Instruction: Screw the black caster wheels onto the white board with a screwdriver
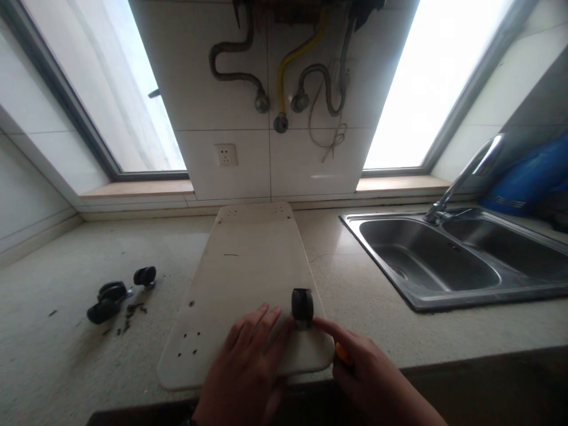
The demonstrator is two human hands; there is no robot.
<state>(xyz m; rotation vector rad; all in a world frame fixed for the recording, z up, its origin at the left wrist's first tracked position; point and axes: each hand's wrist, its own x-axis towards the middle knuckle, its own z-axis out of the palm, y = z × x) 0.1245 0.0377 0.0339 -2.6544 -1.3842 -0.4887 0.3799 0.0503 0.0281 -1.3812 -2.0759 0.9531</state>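
Note:
A white board (248, 272) with rounded corners and small holes lies flat on the countertop. One black caster wheel (302, 305) stands upright at its near right corner, its metal base against the board. My left hand (248, 355) rests on the board with fingers stretched out, its thumb side beside the caster's base. On the other side, the index finger of my right hand (361, 364) reaches to that base. The remaining fingers of this hand curl around an orange tool handle (344, 354), mostly hidden in the palm.
Several loose black casters (110, 296) lie on the countertop (177, 236) at left, beside dark crumbs of debris (128, 316). A double steel sink (426, 254) with a faucet (461, 177) is at right. Pipes (282, 77) and a socket (226, 154) are on the tiled wall.

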